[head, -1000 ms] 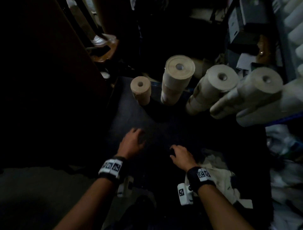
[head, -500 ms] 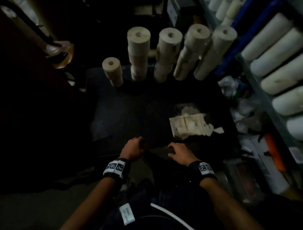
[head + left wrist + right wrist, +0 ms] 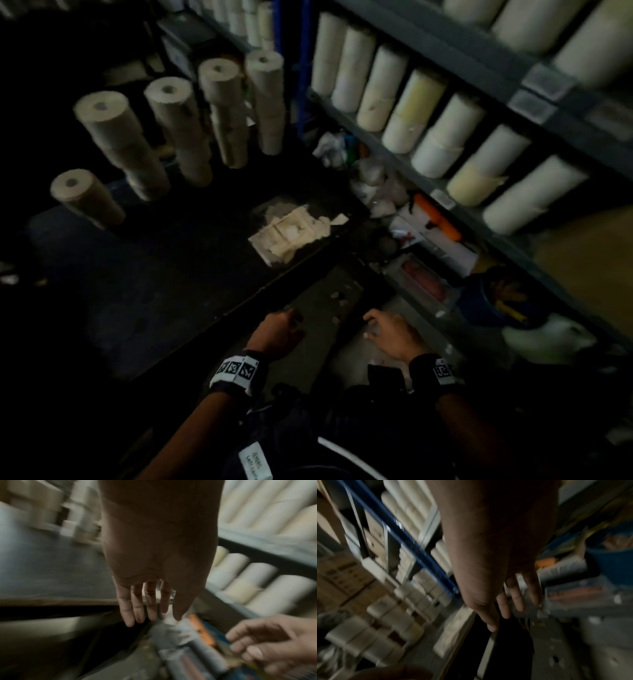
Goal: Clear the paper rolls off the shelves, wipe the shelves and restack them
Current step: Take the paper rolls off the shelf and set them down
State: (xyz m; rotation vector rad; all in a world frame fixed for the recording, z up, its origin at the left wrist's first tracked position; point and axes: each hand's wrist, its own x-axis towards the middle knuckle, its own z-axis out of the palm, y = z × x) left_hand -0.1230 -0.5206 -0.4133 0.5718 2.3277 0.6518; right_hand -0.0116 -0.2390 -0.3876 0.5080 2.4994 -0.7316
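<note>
Both hands hang empty over the floor gap between the dark counter (image 3: 144, 294) and the shelves (image 3: 404, 164). The left hand (image 3: 278, 334) has its fingers (image 3: 137, 609) hanging loose and nearly straight, close together, holding nothing. The right hand (image 3: 390, 334) has its fingers (image 3: 517, 601) loosely spread and a little bent, also empty.

The paper rolls are in two lots. Stacks of rolls (image 3: 178, 130) stand on end at the far side of the counter, well beyond the left fingertips. A row of rolls (image 3: 442, 133) still lies side by side on the shelf, up and beyond the right fingertips, with more rolls on the shelf above. A crumpled cloth or paper wad (image 3: 291, 233) lies on the counter ahead of the left fingers; which it is I cannot tell.

Judging by the full shelf, clearing is not finished. To do it well, reach with the right hand for the nearest roll at the end of the row, wrap the fingers round its middle, and draw it straight out so the neighbours do not roll off. Stand it upright beside the stacks, not on a leaning one.
</note>
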